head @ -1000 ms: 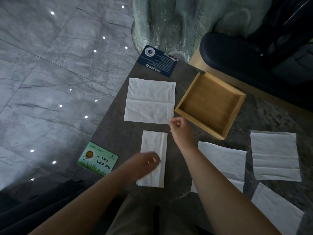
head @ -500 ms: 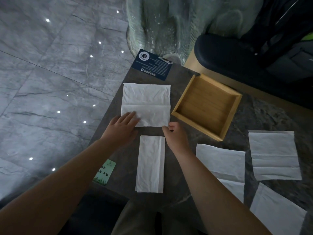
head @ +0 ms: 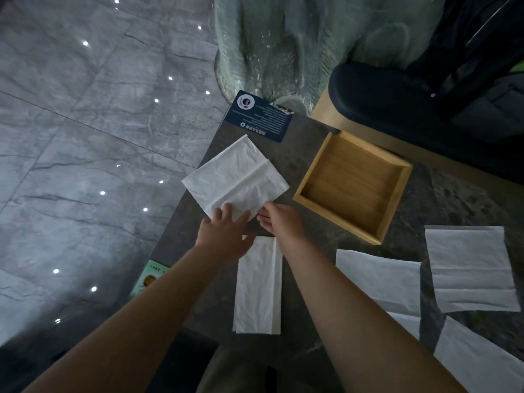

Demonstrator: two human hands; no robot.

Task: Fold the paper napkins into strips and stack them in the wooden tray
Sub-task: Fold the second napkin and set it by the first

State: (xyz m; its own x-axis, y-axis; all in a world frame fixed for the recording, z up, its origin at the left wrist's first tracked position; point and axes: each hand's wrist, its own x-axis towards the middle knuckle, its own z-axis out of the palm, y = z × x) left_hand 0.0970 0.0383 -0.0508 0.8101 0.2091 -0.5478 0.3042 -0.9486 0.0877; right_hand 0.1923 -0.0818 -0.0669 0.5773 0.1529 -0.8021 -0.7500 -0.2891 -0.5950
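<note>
dark stone surface (head: 317, 268) bearing, in descending size: empty wooden tray (head: 394, 205) at far right of centre; unfolded napkin (head: 235, 180), rotated to a diamond, overhanging the surface's left edge; folded napkin strip (head: 258, 287) lying near the body, lengthwise; left hand (head: 224, 236), fingers spread flat on the unfolded napkin's near corner; right hand (head: 279, 221), thumb and fingers pinching that napkin's near-right edge. further flat napkins (head: 470, 268) lie at right.
</note>
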